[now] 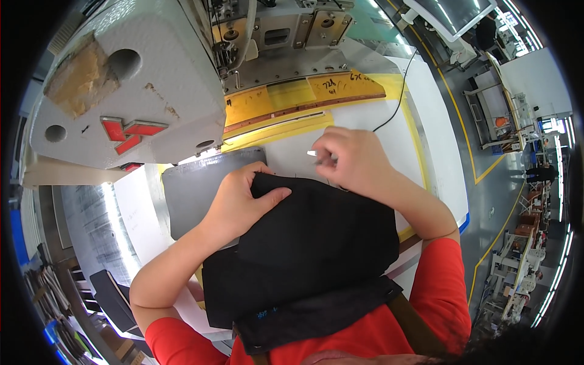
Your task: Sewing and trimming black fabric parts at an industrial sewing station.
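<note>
A black fabric piece spreads from the work surface toward my body. My left hand is closed on its upper left corner, with the thumb lying on top of the cloth. Just beyond the fabric's far edge, my right hand is curled closed around something small. A whitish tip and a dark bit show at its fingers, but the rest is hidden. Below the fabric, near my chest, a folded black band carries blue marks. Under and left of my left hand lies a grey plate.
A large grey sewing machine head overhangs the left and far side. Beyond my hands sits an amber template with yellow tape. The white table has a black cable across it. A screen stands far right.
</note>
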Demonstrator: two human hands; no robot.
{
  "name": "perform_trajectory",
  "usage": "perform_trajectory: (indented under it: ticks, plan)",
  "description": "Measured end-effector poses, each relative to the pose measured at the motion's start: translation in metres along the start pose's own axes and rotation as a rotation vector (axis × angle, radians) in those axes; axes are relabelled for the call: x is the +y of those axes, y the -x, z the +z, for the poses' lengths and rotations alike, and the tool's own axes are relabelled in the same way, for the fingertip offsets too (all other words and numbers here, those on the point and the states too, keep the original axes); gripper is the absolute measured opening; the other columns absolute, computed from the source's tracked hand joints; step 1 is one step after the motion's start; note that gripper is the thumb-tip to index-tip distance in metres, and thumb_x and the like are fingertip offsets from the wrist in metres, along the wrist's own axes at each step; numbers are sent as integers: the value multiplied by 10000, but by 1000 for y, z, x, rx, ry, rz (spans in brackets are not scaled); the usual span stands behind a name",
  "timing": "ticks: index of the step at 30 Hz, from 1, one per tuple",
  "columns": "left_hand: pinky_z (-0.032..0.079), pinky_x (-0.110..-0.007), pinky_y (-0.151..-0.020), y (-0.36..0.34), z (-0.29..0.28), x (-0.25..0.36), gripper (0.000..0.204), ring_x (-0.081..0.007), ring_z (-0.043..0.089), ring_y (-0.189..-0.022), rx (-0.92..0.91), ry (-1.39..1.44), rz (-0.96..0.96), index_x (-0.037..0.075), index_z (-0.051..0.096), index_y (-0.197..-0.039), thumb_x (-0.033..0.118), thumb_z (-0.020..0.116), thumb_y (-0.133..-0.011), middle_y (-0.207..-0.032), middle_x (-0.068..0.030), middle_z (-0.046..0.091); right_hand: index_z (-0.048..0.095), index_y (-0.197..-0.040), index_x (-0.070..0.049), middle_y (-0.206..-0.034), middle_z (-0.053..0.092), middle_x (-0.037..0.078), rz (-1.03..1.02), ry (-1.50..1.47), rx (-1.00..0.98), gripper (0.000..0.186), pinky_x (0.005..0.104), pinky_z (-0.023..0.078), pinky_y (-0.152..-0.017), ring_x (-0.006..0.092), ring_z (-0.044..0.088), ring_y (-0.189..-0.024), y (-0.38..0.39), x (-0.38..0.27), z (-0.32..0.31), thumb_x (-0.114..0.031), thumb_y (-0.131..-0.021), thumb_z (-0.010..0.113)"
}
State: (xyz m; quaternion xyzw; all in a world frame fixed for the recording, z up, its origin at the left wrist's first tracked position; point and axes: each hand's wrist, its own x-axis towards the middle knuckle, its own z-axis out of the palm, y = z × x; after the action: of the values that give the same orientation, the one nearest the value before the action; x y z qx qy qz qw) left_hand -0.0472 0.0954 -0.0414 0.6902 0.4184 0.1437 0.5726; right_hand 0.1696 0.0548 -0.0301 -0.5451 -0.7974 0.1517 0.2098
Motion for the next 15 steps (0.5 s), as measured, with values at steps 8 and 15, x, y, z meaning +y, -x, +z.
perform_trajectory:
  ticks: [8, 15]
  plan:
    - [409, -209, -518, 1, 1, 3, 190, -42, 499, -581, 10, 27, 20, 13, 545, -768, 123, 698, -741, -626, -3, 555, 567, -741, -48, -670, 520, 39, -7, -194, -71, 121, 288, 437, -515, 188, 534, -548, 2, -15, -4, -88, -652, 639]
    - [407, -207, -517, 0, 2, 0, 192, -41, 495, -580, 6, -30, 31, 16, 547, -767, 120, 704, -732, -622, 1, 550, 548, -690, -48, -695, 547, 47, 85, -3, 79, 111, 320, 462, -546, 228, 567, -589, 2, 5, 1, -106, -635, 625]
